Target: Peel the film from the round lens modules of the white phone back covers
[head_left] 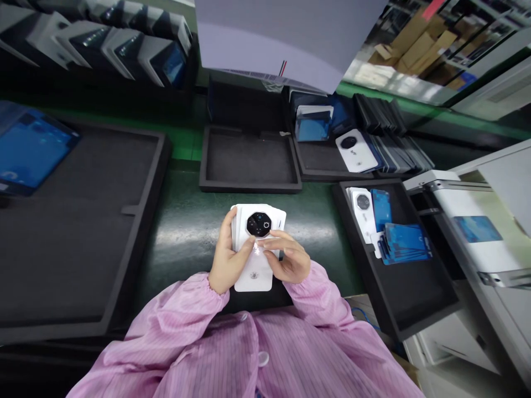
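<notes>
White phone back covers (258,243), a small stack, sit in both hands above the green surface (186,232). The left hand (227,258) closes around the stack's edge; the right hand (290,260) pinches the top cover. The black tray (250,160) ahead holds nothing, while more covers (364,213) wait in the right tray (415,298), so much work seems left.

A white phone back cover (256,243) with a black octagonal camera ring, held face-up above the green bench.
</notes>
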{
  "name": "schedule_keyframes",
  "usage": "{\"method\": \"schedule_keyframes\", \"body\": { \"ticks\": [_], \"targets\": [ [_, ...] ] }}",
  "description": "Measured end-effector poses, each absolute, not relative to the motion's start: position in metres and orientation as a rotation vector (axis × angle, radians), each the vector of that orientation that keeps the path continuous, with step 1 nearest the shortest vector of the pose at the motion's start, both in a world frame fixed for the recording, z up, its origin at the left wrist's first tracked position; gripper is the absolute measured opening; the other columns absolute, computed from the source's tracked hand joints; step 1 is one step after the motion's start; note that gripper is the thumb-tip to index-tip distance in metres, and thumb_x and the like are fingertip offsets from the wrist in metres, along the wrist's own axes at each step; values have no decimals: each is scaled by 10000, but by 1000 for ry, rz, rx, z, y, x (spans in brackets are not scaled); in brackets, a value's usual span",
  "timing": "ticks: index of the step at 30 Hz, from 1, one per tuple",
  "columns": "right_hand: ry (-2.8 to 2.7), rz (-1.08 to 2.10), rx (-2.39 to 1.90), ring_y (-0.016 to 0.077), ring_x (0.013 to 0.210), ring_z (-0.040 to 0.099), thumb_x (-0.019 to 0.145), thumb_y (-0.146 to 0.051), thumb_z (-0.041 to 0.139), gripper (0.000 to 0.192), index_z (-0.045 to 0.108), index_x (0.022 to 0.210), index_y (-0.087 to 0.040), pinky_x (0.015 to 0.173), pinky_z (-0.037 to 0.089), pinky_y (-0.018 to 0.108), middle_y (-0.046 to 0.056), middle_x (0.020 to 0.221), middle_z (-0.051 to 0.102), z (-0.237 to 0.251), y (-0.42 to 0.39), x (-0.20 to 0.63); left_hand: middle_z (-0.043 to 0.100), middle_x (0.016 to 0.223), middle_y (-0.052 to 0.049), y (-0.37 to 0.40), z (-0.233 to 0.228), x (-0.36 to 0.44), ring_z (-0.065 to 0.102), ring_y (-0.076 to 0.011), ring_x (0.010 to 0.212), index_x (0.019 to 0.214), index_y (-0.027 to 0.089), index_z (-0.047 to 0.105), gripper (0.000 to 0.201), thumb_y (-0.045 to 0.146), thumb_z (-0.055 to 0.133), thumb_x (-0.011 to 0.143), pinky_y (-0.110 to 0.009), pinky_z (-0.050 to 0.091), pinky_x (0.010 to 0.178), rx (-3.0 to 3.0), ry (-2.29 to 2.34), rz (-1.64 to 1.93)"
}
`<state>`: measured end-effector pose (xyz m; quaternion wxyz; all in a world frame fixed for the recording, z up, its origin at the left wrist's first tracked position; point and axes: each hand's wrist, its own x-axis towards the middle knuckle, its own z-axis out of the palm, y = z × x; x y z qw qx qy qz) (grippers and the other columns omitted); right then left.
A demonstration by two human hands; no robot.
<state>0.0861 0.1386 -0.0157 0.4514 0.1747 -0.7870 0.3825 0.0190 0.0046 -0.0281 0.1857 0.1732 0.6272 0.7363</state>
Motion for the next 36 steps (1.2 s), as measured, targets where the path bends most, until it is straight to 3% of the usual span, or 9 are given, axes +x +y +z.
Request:
{"method": "schedule_keyframes", "body": {
  "ticks": [8,15,19,28,33,36],
  "targets": [
    [-1987,911,425,147,826,724,804,27,576,676,391,1377,-279,889,599,368,14,995,724,-17,140,88,341,1501,-87,4,-28,19,308,-294,1393,1415,305,328,667,293,645,829,-489,276,1139,487,1731,2079],
    [-2015,839,378,152,754,727,806,10,587,620,436,1325,-293,849,611,381,-9,887,725,-15,140,89,360,1490,-98,3,-26,19,341,-303,1375,1416,298,321,680,291,649,820,-498,280,1135,492,1731,2066],
    [-2030,822,384,171,808,726,784,32,592,562,490,1267,-237,889,587,392,20,889,714,-11,140,89,360,1487,-103,3,-25,19,339,-305,1375,1414,295,316,675,273,639,822,-513,260,1138,482,1716,2052],
    [-2097,752,288,207,893,714,781,-20,615,449,531,1165,-237,943,529,467,19,905,704,-13,140,87,362,1484,-83,4,-25,21,333,-286,1379,1403,308,326,643,245,625,837,-512,246,1145,466,1728,2039],
    [-2229,673,-16,323,1243,515,823,-192,623,411,521,1218,-243,1047,354,634,70,1077,678,-13,146,90,347,1492,-79,5,-23,21,330,-290,1380,1399,309,332,647,258,637,830,-497,270,1138,406,1693,2062],
    [-2278,740,-118,355,1368,337,833,-309,624,548,433,1340,-227,1075,296,654,119,1348,514,-11,148,91,352,1488,-90,5,-23,21,341,-292,1374,1395,298,334,656,273,651,821,-489,292,1128,384,1686,2062]
  ]
}}
